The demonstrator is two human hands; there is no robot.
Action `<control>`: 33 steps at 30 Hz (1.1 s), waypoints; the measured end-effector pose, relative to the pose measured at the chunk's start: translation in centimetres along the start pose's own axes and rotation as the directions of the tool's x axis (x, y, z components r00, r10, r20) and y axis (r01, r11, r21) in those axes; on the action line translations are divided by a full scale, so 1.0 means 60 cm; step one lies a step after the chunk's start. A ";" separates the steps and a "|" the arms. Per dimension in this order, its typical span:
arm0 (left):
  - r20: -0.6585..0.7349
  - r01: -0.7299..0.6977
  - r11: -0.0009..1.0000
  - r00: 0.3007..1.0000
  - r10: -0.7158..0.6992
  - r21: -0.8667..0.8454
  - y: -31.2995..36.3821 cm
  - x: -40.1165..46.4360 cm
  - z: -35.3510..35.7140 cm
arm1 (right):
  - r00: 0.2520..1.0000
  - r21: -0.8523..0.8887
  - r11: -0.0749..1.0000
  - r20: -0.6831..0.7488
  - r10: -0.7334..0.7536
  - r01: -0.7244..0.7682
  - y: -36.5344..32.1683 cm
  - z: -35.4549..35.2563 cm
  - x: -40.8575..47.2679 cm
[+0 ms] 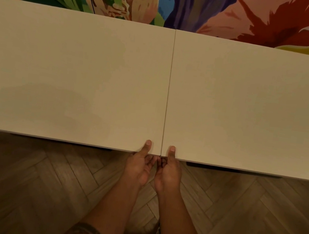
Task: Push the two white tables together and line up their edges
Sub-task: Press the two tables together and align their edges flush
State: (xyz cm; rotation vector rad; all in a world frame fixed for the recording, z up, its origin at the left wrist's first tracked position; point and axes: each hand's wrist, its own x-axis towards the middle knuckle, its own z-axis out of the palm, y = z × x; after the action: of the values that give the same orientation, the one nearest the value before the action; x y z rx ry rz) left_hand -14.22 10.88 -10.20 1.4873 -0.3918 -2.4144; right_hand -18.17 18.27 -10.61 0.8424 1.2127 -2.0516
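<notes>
Two white tables stand side by side, touching. The left table (73, 70) and the right table (250, 102) meet along a thin dark seam that runs from the far edge to the near edge. Their near edges look level at the seam. My left hand (140, 164) grips the near edge of the left table just left of the seam, thumb on top and fingers curled underneath. My right hand (168, 169) holds the near edge of the right table the same way, just right of the seam. The two hands almost touch each other.
A brightly painted mural wall (184, 5) stands directly behind the tables' far edges. A wooden herringbone floor (42, 184) lies under me on the near side. Dark table frames (233, 169) show beneath the near edges.
</notes>
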 end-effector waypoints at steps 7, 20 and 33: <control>0.005 -0.005 1.000 1.000 0.005 0.004 0.000 0.000 -0.004 | 1.000 -0.022 1.000 -0.009 -0.015 0.015 0.004 0.000 0.000; 0.045 0.093 0.995 0.994 -0.095 0.038 0.001 0.001 -0.001 | 0.984 -0.152 0.983 0.131 0.123 -0.102 0.023 0.014 -0.016; 0.006 0.025 0.995 1.000 -0.025 0.093 -0.003 0.000 -0.002 | 0.981 -0.073 0.981 0.056 0.185 -0.180 0.030 0.020 -0.004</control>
State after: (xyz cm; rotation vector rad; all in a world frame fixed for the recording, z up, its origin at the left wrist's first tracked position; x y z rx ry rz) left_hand -14.13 11.01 -10.34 1.5306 -0.4957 -2.4526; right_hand -16.91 16.49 -10.91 0.8191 1.1211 -1.8657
